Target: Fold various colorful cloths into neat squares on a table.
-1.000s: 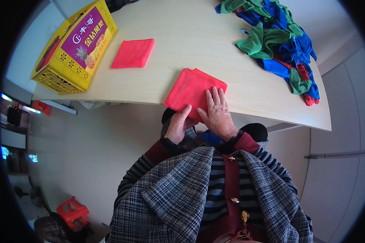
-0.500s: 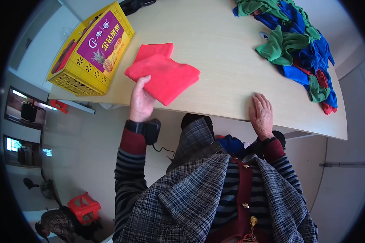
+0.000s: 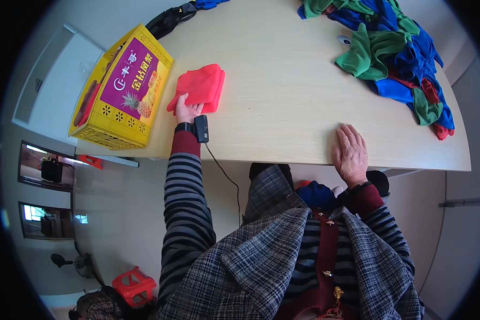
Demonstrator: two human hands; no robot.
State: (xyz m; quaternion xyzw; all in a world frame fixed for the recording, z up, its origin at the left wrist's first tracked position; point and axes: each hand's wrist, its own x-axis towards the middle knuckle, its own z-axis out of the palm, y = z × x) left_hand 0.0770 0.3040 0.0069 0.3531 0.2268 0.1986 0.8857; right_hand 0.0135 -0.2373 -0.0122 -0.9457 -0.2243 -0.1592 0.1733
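My left hand [image 3: 189, 110] grips the near edge of a folded red cloth [image 3: 198, 88], thumb on top and the other fingers beneath. That cloth lies over another folded red cloth [image 3: 218, 92], whose edges show along its right side; the two nearly line up. Beside them on the left stands the yellow crate. My right hand [image 3: 351, 152] rests palm down at the table's front edge, fingers stretched out, holding nothing. At the far right of the table is a loose heap of green, blue and red cloths [image 3: 405, 64].
A yellow plastic crate [image 3: 117, 125] with a purple pineapple label stands at the table's left edge, red cloth inside. Behind it lies a black item [image 3: 168, 21]. A small white oval object [image 3: 344, 40] sits beside the heap. Red stools [image 3: 134, 286] stand on the floor, a person near one.
My left hand has moved left and away from me, bringing the held red cloth over the other one near the crate. My right hand stays on the table edge.
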